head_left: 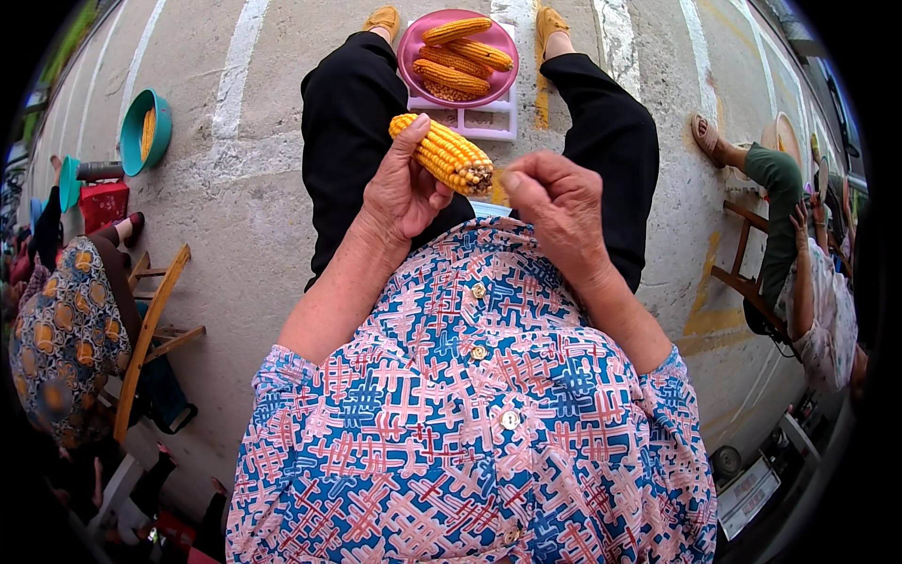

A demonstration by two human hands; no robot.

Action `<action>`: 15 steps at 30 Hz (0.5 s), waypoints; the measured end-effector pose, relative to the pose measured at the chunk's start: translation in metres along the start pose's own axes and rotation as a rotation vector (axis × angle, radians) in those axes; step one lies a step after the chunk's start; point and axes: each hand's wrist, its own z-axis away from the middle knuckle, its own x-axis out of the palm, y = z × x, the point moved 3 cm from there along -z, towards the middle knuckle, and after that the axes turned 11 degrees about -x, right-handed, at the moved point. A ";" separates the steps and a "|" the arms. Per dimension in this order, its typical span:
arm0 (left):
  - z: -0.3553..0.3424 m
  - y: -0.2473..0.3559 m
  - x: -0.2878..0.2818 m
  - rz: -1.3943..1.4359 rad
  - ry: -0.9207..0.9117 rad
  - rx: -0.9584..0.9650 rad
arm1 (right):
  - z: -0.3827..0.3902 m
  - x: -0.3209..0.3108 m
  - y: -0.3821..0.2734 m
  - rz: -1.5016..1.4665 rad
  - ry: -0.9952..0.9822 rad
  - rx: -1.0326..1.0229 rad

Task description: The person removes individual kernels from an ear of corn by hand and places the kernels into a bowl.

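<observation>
My left hand (399, 193) is wrapped round a yellow ear of corn (442, 153), thumb along its upper side. The ear is tilted above my lap, and its nearer end shows dark, spoiled-looking kernels. Close by that end, my right hand (561, 207) is closed with thumb and forefinger pinched together; a small pale bit shows at the fingertips, too small to name. Between my feet, a pink basin (406, 58) holds several ears of corn (460, 56) over loose kernels.
A white plastic stand (507, 117) is under the basin. On the left are a green basin (160, 160) with corn in it and a seated person by a wooden chair (150, 338). Another person sits at the right on a wooden chair (742, 244).
</observation>
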 end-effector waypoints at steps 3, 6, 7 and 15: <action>0.001 0.000 0.000 0.025 0.029 0.011 | -0.002 -0.036 0.005 -0.053 0.208 -0.017; 0.003 0.000 -0.001 0.049 0.042 0.012 | -0.001 -0.120 0.021 0.010 0.496 -0.087; 0.003 0.000 -0.001 0.051 0.043 0.018 | 0.005 -0.148 0.026 0.071 0.626 -0.043; 0.005 -0.009 0.008 0.087 0.117 -0.094 | 0.074 -0.216 0.060 0.941 0.347 -0.008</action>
